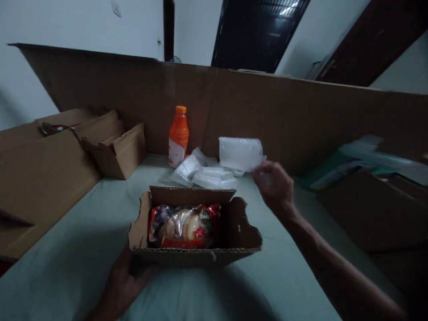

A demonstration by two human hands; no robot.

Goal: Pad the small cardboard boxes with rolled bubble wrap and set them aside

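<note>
An open cardboard box (187, 257) stands in front of me, with see-through red-printed food packets (187, 225) inside. My left hand (125, 278) grips its lower left corner, thumb along the front and the other fingers partly hidden behind the side. Farther off to the right, my right hand (276, 185) is at the right end of a bubble wrap roll (239, 151). Its fingers are curled and smeared by motion, so I cannot tell whether they touch the roll. Loose bubble wrap pieces (205, 174) lie between the box and the roll.
An orange bottle (179, 138) stands upright against a tall cardboard panel (294, 120) at the back. Several open cardboard boxes (120, 154) line the left side. Another carton (371, 207) and a green package (334, 167) are at the right. Pale green cloth (83, 232) covers the surface.
</note>
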